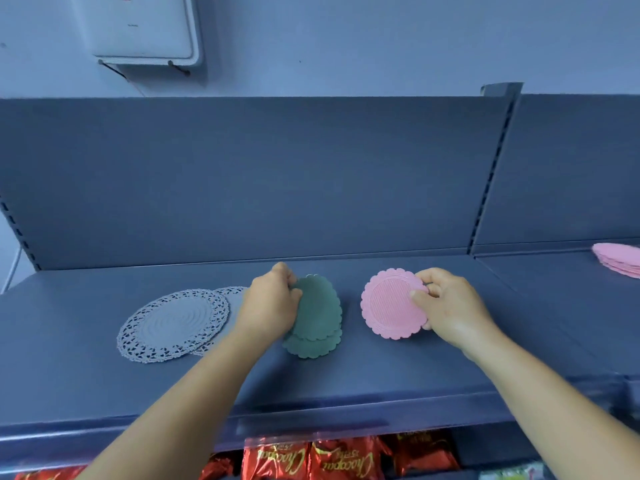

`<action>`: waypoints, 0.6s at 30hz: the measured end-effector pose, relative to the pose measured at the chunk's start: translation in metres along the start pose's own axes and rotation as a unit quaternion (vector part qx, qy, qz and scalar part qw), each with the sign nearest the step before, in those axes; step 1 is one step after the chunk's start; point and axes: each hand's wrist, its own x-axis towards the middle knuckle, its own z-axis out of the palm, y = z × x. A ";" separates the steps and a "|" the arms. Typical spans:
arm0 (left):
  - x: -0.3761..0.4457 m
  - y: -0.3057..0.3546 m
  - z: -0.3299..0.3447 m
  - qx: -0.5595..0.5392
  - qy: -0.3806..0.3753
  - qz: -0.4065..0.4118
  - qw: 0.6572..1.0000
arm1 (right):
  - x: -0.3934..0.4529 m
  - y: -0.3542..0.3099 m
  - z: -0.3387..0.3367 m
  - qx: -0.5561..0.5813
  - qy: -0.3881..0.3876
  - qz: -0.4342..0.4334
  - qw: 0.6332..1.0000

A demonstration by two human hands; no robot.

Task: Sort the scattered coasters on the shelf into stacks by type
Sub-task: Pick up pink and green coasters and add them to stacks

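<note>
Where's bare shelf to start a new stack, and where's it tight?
Free: left end of the shelf, left of the grey lace coasters; the front strip by the shelf lip; right of the right hand, up to the divider. Tight: the middle, where the left hand holds green coasters beside the pink coaster.

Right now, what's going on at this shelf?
A person is sorting coasters on a blue shelf. The left hand grips a tilted green scalloped coaster over another green one lying flat. The right hand holds a pink scalloped coaster by its edge. Two grey lace coasters overlap at the left, untouched. A pink stack sits on the next shelf section, far right.
</note>
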 end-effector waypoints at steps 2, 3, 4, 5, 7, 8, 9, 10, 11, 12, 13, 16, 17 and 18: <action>-0.001 0.018 0.012 0.030 0.024 0.023 0.999 | 0.002 0.015 -0.020 0.000 0.003 0.005 1.000; -0.002 0.027 0.016 0.030 0.034 0.029 0.999 | 0.003 0.022 -0.028 0.003 0.005 0.004 1.000; -0.004 0.037 0.020 0.020 0.038 0.030 0.999 | 0.003 0.028 -0.037 0.006 0.007 0.002 1.000; -0.005 0.047 0.024 0.008 0.035 0.030 0.999 | 0.003 0.034 -0.046 0.009 0.008 -0.001 1.000; -0.010 0.070 0.032 -0.020 0.030 0.034 0.999 | 0.003 0.045 -0.064 0.018 0.016 -0.006 1.000; -0.013 0.083 0.038 -0.038 0.027 0.038 0.998 | 0.004 0.051 -0.074 0.023 0.020 -0.008 1.000; -0.016 0.096 0.045 -0.058 0.024 0.042 0.997 | 0.004 0.056 -0.084 0.028 0.024 -0.009 0.999; -0.019 0.109 0.052 -0.078 0.018 0.043 0.996 | 0.004 0.062 -0.094 0.034 0.029 -0.011 0.999; -0.022 0.121 0.061 -0.097 0.007 0.043 0.994 | 0.004 0.069 -0.104 0.039 0.034 -0.013 0.999; -0.025 0.134 0.070 -0.118 -0.007 0.040 0.992 | 0.004 0.076 -0.116 0.043 0.040 -0.016 0.998; -0.027 0.146 0.080 -0.138 -0.020 0.038 0.989 | 0.004 0.084 -0.127 0.044 0.046 -0.017 0.998; -0.033 0.183 0.109 -0.178 -0.041 0.040 0.982 | 0.001 0.110 -0.164 0.045 0.066 -0.012 0.997; -0.035 0.196 0.119 -0.185 -0.048 0.043 0.981 | 0.001 0.119 -0.177 0.044 0.073 -0.007 0.996; -0.038 0.208 0.129 -0.190 -0.054 0.046 0.979 | 0.000 0.129 -0.190 0.043 0.079 -0.001 0.996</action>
